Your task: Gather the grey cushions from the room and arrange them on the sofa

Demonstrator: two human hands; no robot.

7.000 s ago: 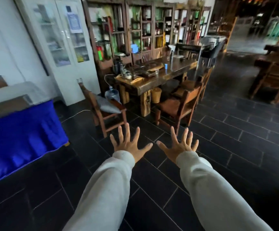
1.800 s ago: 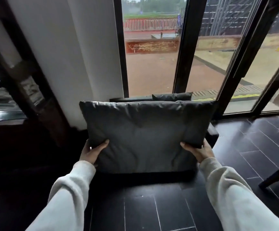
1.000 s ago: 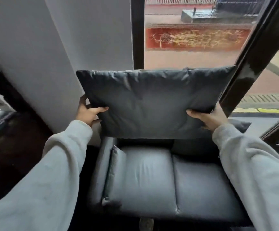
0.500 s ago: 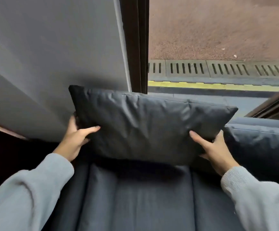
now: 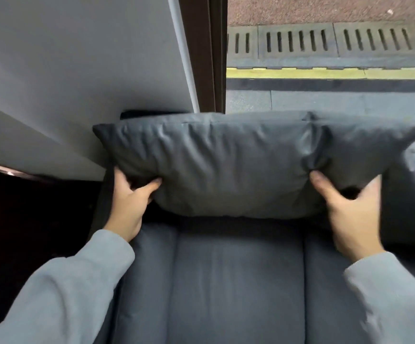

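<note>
Seen from above, a grey cushion (image 5: 228, 167) stands on its long edge at the back edge of the sofa (image 5: 236, 281), its lower edge meeting the seat and its face leaning toward the white wall (image 5: 77, 70) and the dark window frame (image 5: 209, 53) behind. Left hand (image 5: 129, 207): closed on the cushion's lower left corner, thumb pressed into the front face, the remaining fingers hidden behind the fabric. Right hand (image 5: 350, 212): closed on the lower right part, thumb on the front face where the fabric puckers, fingers wrapped under and behind; this hand is motion-blurred. Both pale grey sleeves (image 5: 65, 294) enter from the bottom corners. A second grey cushion (image 5: 410, 194) lies at the right end of the sofa back, just beside the held one; whether the two touch cannot be told. Beyond the glass, a slotted drain grate (image 5: 325, 40) and a yellow strip (image 5: 300, 73) run across the pavement.
</note>
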